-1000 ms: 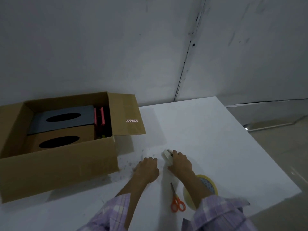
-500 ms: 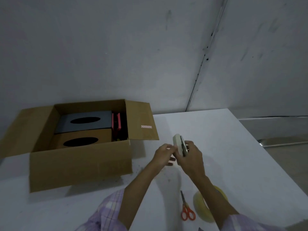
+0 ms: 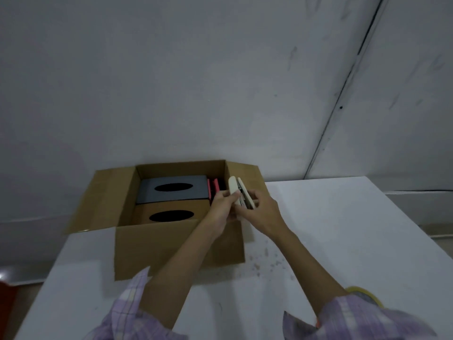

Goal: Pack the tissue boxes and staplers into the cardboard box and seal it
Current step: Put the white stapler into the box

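An open cardboard box (image 3: 176,246) stands on the white table. Inside lie a grey tissue box (image 3: 172,190) at the back and a brown tissue box (image 3: 171,215) in front of it. A red stapler (image 3: 212,188) stands on edge to their right. Both hands hold a cream stapler (image 3: 239,191) upright over the box's right end, just right of the red one. My left hand (image 3: 224,207) grips its near end and my right hand (image 3: 263,212) holds its right side.
A roll of yellowish tape (image 3: 365,294) lies on the table (image 3: 343,241) near my right sleeve, mostly hidden. The box's right flap (image 3: 247,173) and left flap (image 3: 105,200) stand open. Small specks dot the table right of the box. A grey wall is close behind.
The cream stapler was picked up off the table and carried left to the box's right end. My left hand joined the right on it. The view shifted left toward the box.
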